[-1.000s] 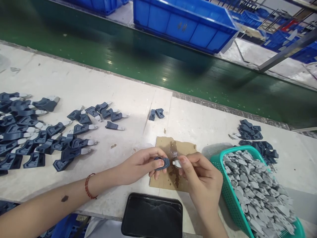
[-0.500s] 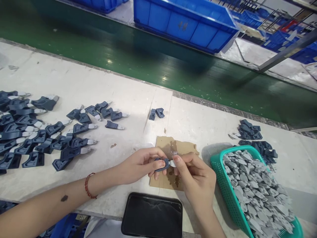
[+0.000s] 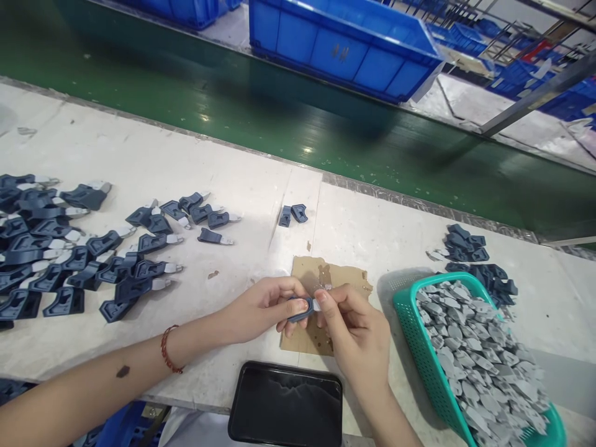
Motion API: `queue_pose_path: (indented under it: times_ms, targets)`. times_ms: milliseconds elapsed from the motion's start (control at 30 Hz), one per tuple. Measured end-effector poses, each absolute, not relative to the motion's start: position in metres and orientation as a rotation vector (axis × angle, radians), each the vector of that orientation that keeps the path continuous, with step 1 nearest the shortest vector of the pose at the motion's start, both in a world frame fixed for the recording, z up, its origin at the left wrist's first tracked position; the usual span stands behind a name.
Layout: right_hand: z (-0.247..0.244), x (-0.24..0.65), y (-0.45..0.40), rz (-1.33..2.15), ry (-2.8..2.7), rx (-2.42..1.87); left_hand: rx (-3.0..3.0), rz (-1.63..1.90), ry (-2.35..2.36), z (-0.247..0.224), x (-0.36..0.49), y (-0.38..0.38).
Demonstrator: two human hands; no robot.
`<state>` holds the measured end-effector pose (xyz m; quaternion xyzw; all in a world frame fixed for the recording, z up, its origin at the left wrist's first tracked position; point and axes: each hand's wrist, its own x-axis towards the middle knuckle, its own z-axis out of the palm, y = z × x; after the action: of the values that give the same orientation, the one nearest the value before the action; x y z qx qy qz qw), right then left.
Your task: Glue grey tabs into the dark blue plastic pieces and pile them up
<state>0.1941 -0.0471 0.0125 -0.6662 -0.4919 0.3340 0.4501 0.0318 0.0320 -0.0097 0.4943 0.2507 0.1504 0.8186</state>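
Observation:
Over a stained piece of cardboard (image 3: 298,341), my two hands meet. My left hand (image 3: 274,307) pinches a dark blue plastic part (image 3: 302,309) between thumb and fingers. From the right, my right hand (image 3: 356,329) grips a small light grey piece (image 3: 317,305) by thumb and forefinger, its end against the blue part; the joint itself is mostly covered by fingers. To the right stands a green basket (image 3: 419,357) heaped with grey pieces (image 3: 475,354). Two loose blue parts (image 3: 298,213) lie beyond the cardboard.
Many blue parts with grey ends (image 3: 74,254) spread over the left of the white table (image 3: 242,180). Blue parts (image 3: 465,243) are piled behind the basket. A black phone (image 3: 286,403) lies at the near edge. A green belt (image 3: 186,112) and blue crate (image 3: 344,53) are beyond.
My right hand has moved left toward my left hand, and less of the grey piece shows between them. The blue part stays in my left hand.

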Motion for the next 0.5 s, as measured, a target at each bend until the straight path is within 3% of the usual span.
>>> queue_pose_path:
  times_ms: [267, 500]
  targets:
    - [0.011, 0.196, -0.046, 0.895, -1.241, -1.692, 1.51, 0.235, 0.666, 0.0, 0.023, 0.031]
    - [0.009, 0.199, -0.046, 0.435, -1.824, -1.685, 1.569, 0.253, 0.591, 0.001, 0.021, 0.03]
